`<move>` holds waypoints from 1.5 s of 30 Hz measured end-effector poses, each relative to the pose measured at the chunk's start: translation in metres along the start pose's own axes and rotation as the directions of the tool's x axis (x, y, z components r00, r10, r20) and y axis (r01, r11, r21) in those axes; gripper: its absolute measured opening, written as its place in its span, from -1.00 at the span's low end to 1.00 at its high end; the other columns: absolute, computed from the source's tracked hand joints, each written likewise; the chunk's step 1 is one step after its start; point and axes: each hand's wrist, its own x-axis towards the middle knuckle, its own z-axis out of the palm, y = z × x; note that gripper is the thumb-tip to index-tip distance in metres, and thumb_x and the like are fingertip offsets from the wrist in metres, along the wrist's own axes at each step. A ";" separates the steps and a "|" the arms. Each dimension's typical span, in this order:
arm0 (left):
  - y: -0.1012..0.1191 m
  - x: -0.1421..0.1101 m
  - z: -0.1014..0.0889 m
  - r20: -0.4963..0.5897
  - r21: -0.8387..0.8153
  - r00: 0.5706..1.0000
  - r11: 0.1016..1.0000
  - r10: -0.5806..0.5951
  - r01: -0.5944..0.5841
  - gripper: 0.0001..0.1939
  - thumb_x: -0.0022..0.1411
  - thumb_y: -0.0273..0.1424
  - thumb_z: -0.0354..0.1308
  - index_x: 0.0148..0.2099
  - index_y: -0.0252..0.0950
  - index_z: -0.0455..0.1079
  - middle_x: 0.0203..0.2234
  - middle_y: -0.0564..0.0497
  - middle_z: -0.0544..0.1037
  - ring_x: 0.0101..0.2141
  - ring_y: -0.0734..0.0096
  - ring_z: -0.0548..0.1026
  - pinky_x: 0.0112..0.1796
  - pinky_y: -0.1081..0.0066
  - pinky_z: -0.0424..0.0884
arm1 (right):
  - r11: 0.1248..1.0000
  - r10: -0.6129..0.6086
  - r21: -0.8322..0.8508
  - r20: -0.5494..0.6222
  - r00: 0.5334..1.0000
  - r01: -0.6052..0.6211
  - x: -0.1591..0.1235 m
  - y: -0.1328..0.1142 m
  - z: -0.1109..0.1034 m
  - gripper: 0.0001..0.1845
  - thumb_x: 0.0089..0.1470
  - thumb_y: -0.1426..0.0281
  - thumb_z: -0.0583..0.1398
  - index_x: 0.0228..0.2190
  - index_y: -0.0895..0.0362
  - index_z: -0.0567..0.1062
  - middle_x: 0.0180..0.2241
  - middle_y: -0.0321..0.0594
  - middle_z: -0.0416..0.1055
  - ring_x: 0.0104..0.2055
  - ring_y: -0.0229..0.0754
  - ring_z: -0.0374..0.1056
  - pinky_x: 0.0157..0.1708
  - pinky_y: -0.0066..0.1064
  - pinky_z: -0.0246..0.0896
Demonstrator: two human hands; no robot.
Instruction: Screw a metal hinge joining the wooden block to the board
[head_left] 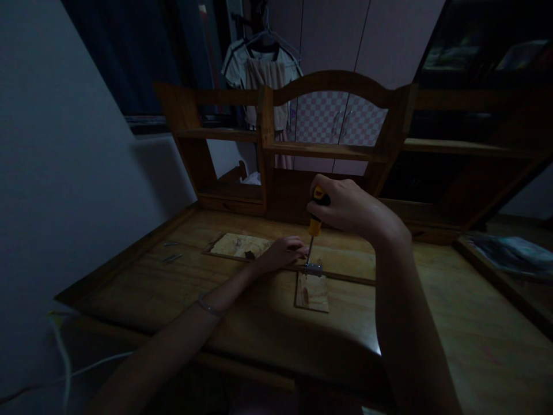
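Observation:
My right hand is closed around the black and yellow handle of a screwdriver, held upright. Its tip rests on a small metal hinge at the top edge of a little wooden panel on the wooden desk. My left hand lies on the desk just left of the hinge, fingers curled and pressed near the screwdriver's shaft. What those fingers pinch is too small and dark to name. A thin bracelet sits on my left wrist.
A wooden shelf unit stands along the back of the desk. A lighter flat board lies left of my hand, with small metal pieces beyond it. White cables hang at the lower left. Papers lie at right.

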 end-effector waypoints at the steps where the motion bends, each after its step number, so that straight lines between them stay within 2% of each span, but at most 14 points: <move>1: 0.000 0.000 0.000 0.002 -0.001 1.000 1.000 -0.002 0.002 -0.66 0.35 -0.22 0.04 -0.35 -0.34 0.46 -0.38 0.00 0.49 -0.31 0.41 0.43 -0.23 0.45 0.30 | 1.000 -0.003 0.009 0.005 1.000 0.003 0.000 0.000 0.000 -0.72 0.10 0.22 0.11 -0.18 0.09 0.37 -0.24 -0.09 0.46 -0.19 -0.04 0.37 -0.20 -0.31 0.18; 16: -0.001 -0.001 0.000 0.016 0.017 0.999 0.999 0.027 -0.028 -0.69 0.35 -0.25 0.04 -0.32 -0.35 0.46 -0.36 0.00 0.49 -0.30 0.42 0.42 -0.21 0.45 0.29 | 1.000 -0.010 0.024 0.005 1.000 0.010 -0.001 0.001 -0.001 -0.73 0.09 0.24 0.10 -0.18 0.10 0.38 -0.25 -0.10 0.45 -0.22 -0.07 0.35 -0.23 -0.32 0.16; 30: 0.002 -0.001 -0.001 0.034 0.029 0.999 0.999 -0.020 0.019 -0.71 0.34 -0.26 0.04 -0.31 -0.33 0.47 -0.36 0.01 0.49 -0.30 0.41 0.43 -0.22 0.46 0.30 | 1.000 0.003 -0.006 -0.007 1.000 -0.003 0.000 0.001 0.000 -0.73 0.13 0.23 0.09 -0.18 0.11 0.38 -0.25 -0.08 0.47 -0.21 -0.05 0.37 -0.22 -0.31 0.17; 35: 0.002 -0.001 -0.002 0.033 0.032 0.999 0.999 -0.012 0.010 -0.71 0.34 -0.26 0.05 -0.32 -0.33 0.46 -0.37 0.00 0.49 -0.30 0.41 0.42 -0.23 0.46 0.30 | 0.999 -0.019 0.034 0.010 1.000 0.019 -0.001 0.000 -0.002 -0.70 0.10 0.23 0.12 -0.16 0.10 0.37 -0.22 -0.09 0.47 -0.18 -0.05 0.36 -0.19 -0.31 0.19; 45: 0.002 -0.001 -0.002 0.043 0.009 0.999 1.000 -0.024 0.023 -0.70 0.33 -0.25 0.04 -0.31 -0.34 0.47 -0.36 -0.01 0.49 -0.29 0.40 0.41 -0.24 0.45 0.30 | 1.000 0.014 -0.001 0.002 1.000 -0.014 0.000 0.001 0.000 -0.74 0.15 0.23 0.08 -0.20 0.11 0.39 -0.27 -0.07 0.47 -0.23 -0.05 0.38 -0.26 -0.32 0.17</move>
